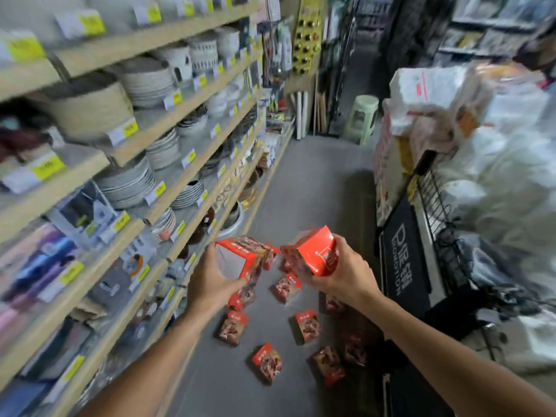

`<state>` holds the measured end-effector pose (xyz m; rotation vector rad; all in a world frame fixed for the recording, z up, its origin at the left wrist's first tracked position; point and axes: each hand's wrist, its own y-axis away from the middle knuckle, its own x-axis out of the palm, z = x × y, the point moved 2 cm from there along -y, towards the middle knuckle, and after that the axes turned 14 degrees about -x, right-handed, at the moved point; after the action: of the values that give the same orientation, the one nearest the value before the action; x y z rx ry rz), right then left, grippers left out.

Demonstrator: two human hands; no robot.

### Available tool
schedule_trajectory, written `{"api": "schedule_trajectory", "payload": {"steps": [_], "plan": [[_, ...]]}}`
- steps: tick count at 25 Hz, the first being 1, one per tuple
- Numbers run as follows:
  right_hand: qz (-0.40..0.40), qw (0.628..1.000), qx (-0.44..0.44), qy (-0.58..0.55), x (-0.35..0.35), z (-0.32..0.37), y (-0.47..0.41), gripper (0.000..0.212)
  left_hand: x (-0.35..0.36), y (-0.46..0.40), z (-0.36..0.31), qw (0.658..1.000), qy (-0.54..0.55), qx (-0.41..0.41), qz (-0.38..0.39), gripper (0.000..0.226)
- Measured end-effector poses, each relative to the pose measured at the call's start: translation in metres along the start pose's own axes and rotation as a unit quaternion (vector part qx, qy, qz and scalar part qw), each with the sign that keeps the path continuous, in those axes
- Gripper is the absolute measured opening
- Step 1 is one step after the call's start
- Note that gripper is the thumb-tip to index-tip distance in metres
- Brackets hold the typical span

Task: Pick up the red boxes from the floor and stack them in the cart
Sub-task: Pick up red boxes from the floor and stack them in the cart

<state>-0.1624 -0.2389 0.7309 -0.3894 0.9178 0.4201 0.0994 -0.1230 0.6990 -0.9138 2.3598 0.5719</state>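
My left hand [212, 281] grips a red box [243, 257] with a white side panel, held above the floor. My right hand [343, 275] grips another red box [316, 251], tilted, close beside the first. Several more red boxes lie scattered on the grey floor below, among them one [231, 326] under my left wrist, one [307, 325] in the middle and one [267, 362] nearest me. The black wire cart [436, 206] stands to the right, with a dark sign panel [403, 260] on its side.
Wooden shelves [168, 176] with plates, bowls and baskets line the left of the aisle. White plastic bags [511, 176] and packaged goods pile on and behind the cart. A pale green stool [361, 118] stands at the far end of the grey floor [316, 182].
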Motion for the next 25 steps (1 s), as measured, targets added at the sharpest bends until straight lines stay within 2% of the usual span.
{"api": "schedule_trajectory", "payload": {"steps": [6, 11, 14, 18, 25], "plan": [[-0.027, 0.997, -0.056, -0.038, -0.083, 0.087, 0.019, 0.094, -0.098, 0.039, -0.059, 0.996, 0.042, 0.071, -0.031, 0.082], [-0.048, 0.992, -0.100, -0.054, -0.120, 0.135, 0.042, 0.104, -0.144, 0.079, -0.082, 0.991, 0.056, 0.102, -0.061, 0.087], [-0.046, 0.988, -0.137, -0.052, -0.133, 0.150, 0.048, 0.095, -0.161, 0.106, -0.088, 0.988, 0.065, 0.114, -0.083, 0.077], [-0.025, 0.978, -0.195, -0.069, -0.142, 0.164, 0.042, 0.092, -0.181, 0.131, -0.091, 0.983, 0.058, 0.108, -0.136, 0.083], [0.010, 0.947, -0.299, -0.116, -0.149, 0.198, 0.025, 0.103, -0.217, 0.168, -0.082, 0.968, 0.067, 0.045, -0.238, 0.081]]}}
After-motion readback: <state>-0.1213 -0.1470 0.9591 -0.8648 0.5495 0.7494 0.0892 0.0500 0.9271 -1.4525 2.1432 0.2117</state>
